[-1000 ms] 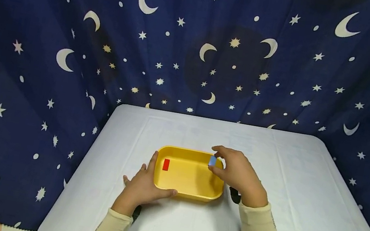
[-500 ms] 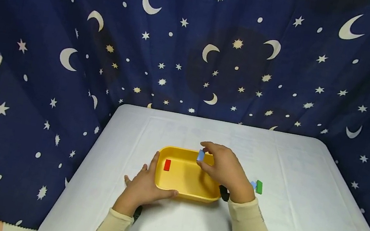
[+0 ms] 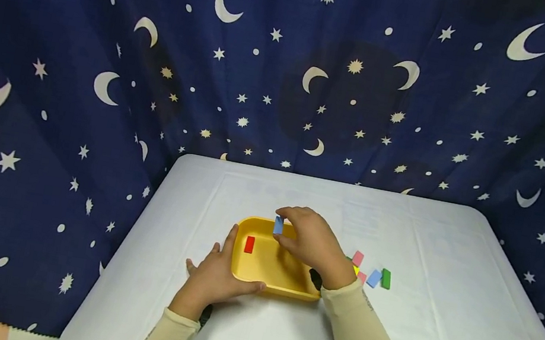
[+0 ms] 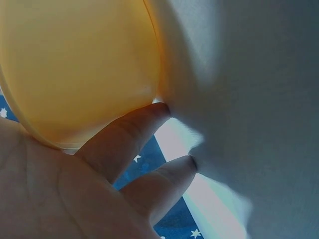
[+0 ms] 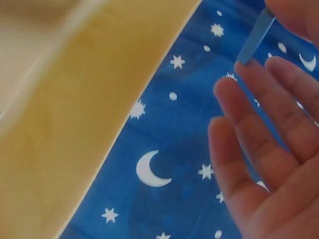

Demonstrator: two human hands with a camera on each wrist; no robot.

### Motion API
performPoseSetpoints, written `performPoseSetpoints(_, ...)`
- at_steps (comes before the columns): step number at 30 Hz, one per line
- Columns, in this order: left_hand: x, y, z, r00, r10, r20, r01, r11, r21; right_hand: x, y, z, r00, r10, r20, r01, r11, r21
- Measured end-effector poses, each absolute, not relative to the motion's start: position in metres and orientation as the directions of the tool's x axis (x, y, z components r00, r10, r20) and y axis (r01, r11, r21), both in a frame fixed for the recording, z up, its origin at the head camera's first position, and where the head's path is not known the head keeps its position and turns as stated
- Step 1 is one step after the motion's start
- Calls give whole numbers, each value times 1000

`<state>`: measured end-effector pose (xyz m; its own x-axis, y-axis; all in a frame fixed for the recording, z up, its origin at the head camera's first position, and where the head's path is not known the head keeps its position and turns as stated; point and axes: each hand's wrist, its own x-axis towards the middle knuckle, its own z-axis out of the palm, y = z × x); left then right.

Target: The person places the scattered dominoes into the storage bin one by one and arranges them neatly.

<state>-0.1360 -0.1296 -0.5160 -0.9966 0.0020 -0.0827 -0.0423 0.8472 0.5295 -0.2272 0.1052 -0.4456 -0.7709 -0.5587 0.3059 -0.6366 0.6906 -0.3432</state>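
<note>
My right hand [image 3: 312,240] pinches a small flat blue block [image 3: 278,225] between thumb and fingertips, above the yellow tray [image 3: 274,289]. In the right wrist view the blue block [image 5: 255,37] shows edge-on, held by its ends. A red block [image 3: 250,244] lies inside the tray towards its left side. My left hand [image 3: 213,280] rests against the tray's near left corner, fingers spread along the left side and thumb along the front rim. The left wrist view shows fingers [image 4: 132,132] touching the tray's outer wall.
Right of the tray, partly behind my right wrist, lie several loose blocks: a pink block [image 3: 357,258], a second blue block [image 3: 374,278], a green block [image 3: 386,278] and a bit of yellow. A white cloth covers the table [image 3: 434,239], with a dark starry curtain [image 3: 269,61] behind.
My right hand has moved left over the tray with the blue block. The loose blocks on the right have come into sight. My left hand keeps its place on the tray.
</note>
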Motion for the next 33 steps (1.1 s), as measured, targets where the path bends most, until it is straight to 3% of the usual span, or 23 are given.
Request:
performPoseSetpoints(6, -135, -129, -515, -997, 7, -79, -37, 847, 530, -232, 90, -450, -727, -621, 293, -687, 665, -294)
performPoseSetpoints(16, -133, -130, -509, -995, -2, -98, -53, 848, 527, -235, 67, -457, -726, -658, 201, -682, 653, -328)
performPoseSetpoints(33, -135, -131, -512, -997, 9, -77, -32, 858, 512, -245, 43, -469, -716, -693, 81, -686, 679, -260)
